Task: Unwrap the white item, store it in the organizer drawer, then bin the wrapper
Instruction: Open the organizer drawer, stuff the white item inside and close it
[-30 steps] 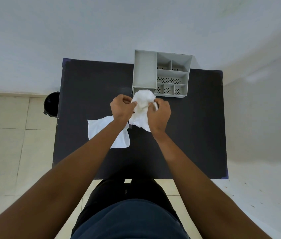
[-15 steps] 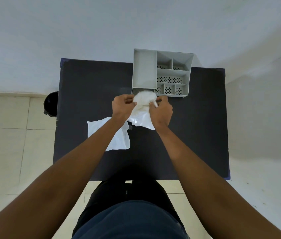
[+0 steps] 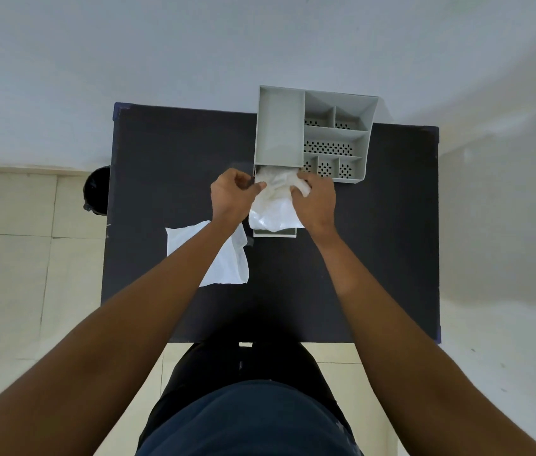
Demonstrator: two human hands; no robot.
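Observation:
A crumpled white item [image 3: 275, 200] lies over the pulled-out drawer [image 3: 275, 232] of the grey organizer [image 3: 279, 126]. My left hand [image 3: 232, 195] pinches its left edge and my right hand [image 3: 317, 199] grips its right side. The item's far end is at the drawer opening under the organizer; its near end droops toward the drawer's front lip. A flat white wrapper [image 3: 224, 261] rests on the black table [image 3: 174, 159], partly hidden under my left forearm.
The organizer's right half has several perforated compartments [image 3: 329, 148]. A black bin [image 3: 97, 189] stands on the tiled floor off the table's left edge. A white wall rises behind the table. My legs are at the table's near edge.
Both hands have carried the white item away from me, from above the table's middle to over the open drawer at the organizer's front. The wrapper has stayed put.

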